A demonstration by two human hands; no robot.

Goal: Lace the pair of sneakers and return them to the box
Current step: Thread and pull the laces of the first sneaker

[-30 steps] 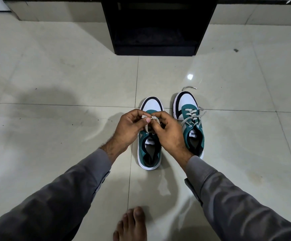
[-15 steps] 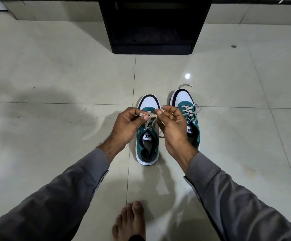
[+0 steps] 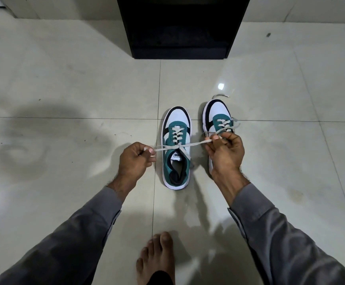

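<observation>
Two teal, white and black sneakers stand side by side on the tiled floor, toes pointing away from me. The left sneaker [image 3: 176, 147] is laced with a grey lace [image 3: 192, 144] crossed above its tongue. My left hand [image 3: 135, 161] pinches one end of that lace, pulled out to the left. My right hand [image 3: 225, 153] pinches the other end, pulled to the right, and covers the rear half of the right sneaker [image 3: 219, 118]. That shoe's own lace lies loose, one end trailing past its toe.
A black box-like open unit [image 3: 180, 27] stands on the floor straight ahead, beyond the shoes. My bare foot [image 3: 159, 258] rests on the tiles near the bottom edge. A pale wall base runs along the far side.
Both hands were together over the left sneaker's laces; now they have drawn apart sideways, stretching the lace ends taut across the shoe. The right hand now sits over the right sneaker.
</observation>
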